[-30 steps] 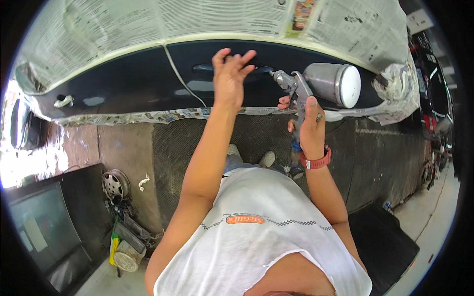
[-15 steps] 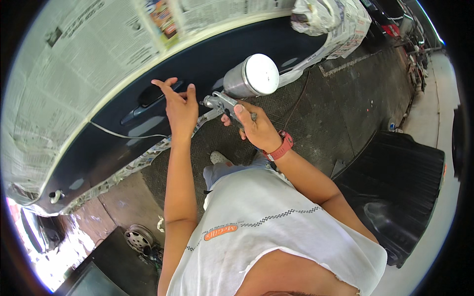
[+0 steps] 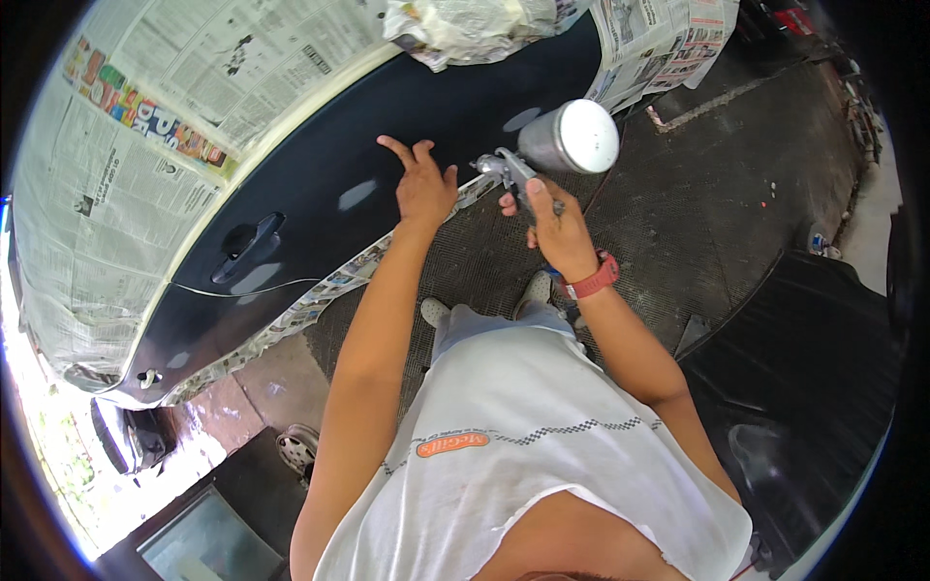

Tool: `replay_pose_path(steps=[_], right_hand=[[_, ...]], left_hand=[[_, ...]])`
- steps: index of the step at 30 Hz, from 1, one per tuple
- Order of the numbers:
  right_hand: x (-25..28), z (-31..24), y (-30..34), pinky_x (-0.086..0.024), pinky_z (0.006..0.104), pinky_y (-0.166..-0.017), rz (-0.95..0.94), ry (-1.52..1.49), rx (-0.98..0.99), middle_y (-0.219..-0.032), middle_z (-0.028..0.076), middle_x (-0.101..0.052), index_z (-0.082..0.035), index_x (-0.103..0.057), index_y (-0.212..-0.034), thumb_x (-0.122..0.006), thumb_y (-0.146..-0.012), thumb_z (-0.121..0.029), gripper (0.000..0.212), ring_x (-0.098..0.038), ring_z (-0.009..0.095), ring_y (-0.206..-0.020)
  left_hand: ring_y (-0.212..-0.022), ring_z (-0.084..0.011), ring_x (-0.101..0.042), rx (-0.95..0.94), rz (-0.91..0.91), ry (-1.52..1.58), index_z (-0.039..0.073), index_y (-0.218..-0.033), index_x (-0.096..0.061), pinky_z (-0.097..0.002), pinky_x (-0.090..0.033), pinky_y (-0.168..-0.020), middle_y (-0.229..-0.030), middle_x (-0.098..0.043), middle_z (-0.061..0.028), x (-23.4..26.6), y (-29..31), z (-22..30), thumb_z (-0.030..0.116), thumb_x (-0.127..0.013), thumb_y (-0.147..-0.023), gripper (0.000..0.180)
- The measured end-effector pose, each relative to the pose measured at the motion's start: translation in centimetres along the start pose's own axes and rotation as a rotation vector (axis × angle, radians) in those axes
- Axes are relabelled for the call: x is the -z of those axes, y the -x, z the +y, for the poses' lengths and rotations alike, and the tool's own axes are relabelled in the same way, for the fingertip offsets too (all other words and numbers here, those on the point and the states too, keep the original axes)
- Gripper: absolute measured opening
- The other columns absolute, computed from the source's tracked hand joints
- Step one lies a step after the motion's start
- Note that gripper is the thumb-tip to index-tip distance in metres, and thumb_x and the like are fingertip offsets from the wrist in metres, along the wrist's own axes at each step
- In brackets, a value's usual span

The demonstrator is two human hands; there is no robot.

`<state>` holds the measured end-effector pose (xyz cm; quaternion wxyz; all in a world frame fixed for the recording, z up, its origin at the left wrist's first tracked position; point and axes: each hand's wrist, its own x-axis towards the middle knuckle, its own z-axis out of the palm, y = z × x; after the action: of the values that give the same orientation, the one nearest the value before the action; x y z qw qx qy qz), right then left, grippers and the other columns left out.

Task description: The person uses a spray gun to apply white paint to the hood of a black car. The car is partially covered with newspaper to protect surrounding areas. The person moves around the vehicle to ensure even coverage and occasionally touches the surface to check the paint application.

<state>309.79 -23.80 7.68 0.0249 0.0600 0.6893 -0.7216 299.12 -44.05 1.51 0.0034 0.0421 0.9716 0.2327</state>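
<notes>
My right hand (image 3: 560,230) grips a metal spray gun (image 3: 515,176) by its handle, the thumb lying along the back. A silvery paint cup with a white lid (image 3: 587,136) sits on top of the gun, whose nozzle points left. Just left of the nozzle, my left hand (image 3: 424,189) is held over the car door with its fingers spread and nothing in them; whether it touches the panel I cannot tell. The dark blue door panel (image 3: 320,165) carries several pale grey patches and a door handle (image 3: 250,248).
Newspaper (image 3: 291,58) and pale tape mask the car around the panel, with a crumpled wrapped bulge (image 3: 475,29) at the top. A thin cord crosses the panel. Dark matting (image 3: 717,194) covers the floor. A black ribbed liner (image 3: 794,368) lies at right, a wheel (image 3: 295,447) at lower left.
My view has shifted along the car, uncovering the door handle. My left hand has moved away from the handle, rightward along the panel. The spray gun stays in my right hand.
</notes>
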Motion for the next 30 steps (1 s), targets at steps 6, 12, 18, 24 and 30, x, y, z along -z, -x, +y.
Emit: replay_pose_path(steps=[6,12,18,24,30], right_hand=[[8.2,0.7,-0.5,-0.047,0.0241,-0.051,-0.019,-0.014,-0.079,-0.092,0.006,-0.074,-0.001,-0.068,-0.129,-0.048,-0.11,-0.045,0.053,-0.063,0.009,-0.066],[13.5,1.4,-3.1,-0.044,0.0245,-0.049,0.081,-0.051,-0.072,-0.091,0.006,-0.073,0.0,-0.069,-0.123,-0.047,-0.11,-0.044,0.051,-0.058,0.009,-0.056],[16.5,0.4,-7.5,-0.044,0.0266,-0.049,0.229,0.01,0.047,-0.089,0.005,-0.073,-0.001,-0.07,-0.117,-0.048,-0.11,-0.044,0.049,-0.055,0.009,-0.054],[17.8,1.1,-8.7,-0.048,0.0259,-0.051,0.092,0.07,0.048,-0.095,0.006,-0.071,0.0,-0.068,-0.114,-0.04,-0.112,-0.046,0.054,-0.066,0.011,-0.08],[10.2,3.4,-6.2,-0.043,0.0249,-0.048,-0.158,0.046,-0.026,-0.086,0.004,-0.071,-0.002,-0.07,-0.106,-0.047,-0.111,-0.043,0.047,-0.056,0.008,-0.057]], left_hand=[[-0.108,-0.0472,-0.07,-0.14,-0.166,-0.17,0.013,-0.134,-0.052,-0.0467,-0.058,-0.094,-0.168,0.007,-0.0344,-6.7,-2.9,5.5,0.026,-0.075,-0.09,0.051],[-0.112,-0.0422,-0.069,0.007,-0.12,-0.228,0.016,-0.135,-0.057,-0.0493,-0.058,-0.092,-0.172,-0.008,-0.0234,-6.6,-2.0,6.4,0.028,-0.075,-0.089,0.051],[-0.115,-0.0465,-0.067,0.17,-0.11,-0.229,0.013,-0.141,-0.05,-0.0557,-0.054,-0.095,-0.161,-0.036,-0.0284,-9.3,11.1,-8.5,0.04,-0.068,-0.094,0.057],[-0.131,-0.0408,-0.059,0.596,-0.924,-0.184,0.011,-0.146,-0.055,-0.0531,-0.048,-0.106,-0.14,-0.063,-0.0243,-8.7,31.4,-9.1,0.047,-0.066,-0.095,0.063],[-0.127,-0.0386,-0.061,0.966,-1.016,0.222,0.01,-0.145,-0.056,-0.052,-0.049,-0.103,-0.138,-0.064,-0.0222,-9.0,47.5,-6.4,0.051,-0.064,-0.096,0.065]])
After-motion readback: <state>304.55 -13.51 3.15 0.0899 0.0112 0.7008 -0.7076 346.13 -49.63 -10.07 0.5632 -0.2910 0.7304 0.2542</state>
